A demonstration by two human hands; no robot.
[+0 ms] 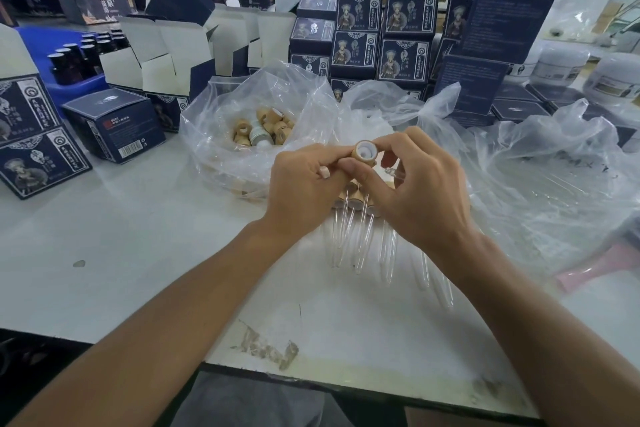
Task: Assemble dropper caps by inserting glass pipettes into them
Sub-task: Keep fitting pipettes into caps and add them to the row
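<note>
Bright, even light; wide-angle bending at edges; background soft.

— Where is there room to pass?
— Lower left of the frame: bare white table (pixel 114 263).
— And what blocks?
— Centre: finished droppers (pixel 360 218) lying under the hands. Behind them the plastic bag of caps (pixel 242 114). Right: crumpled plastic (pixel 540 184). Upper frame: stacked dark boxes (pixel 381 42).

Left of my left hand (pixel 304 184) I read "INCC", Chinese characters and a barcode on the dark blue box (pixel 114 125); far behind it, large boxes (pixel 114 5) show "温泉".
</note>
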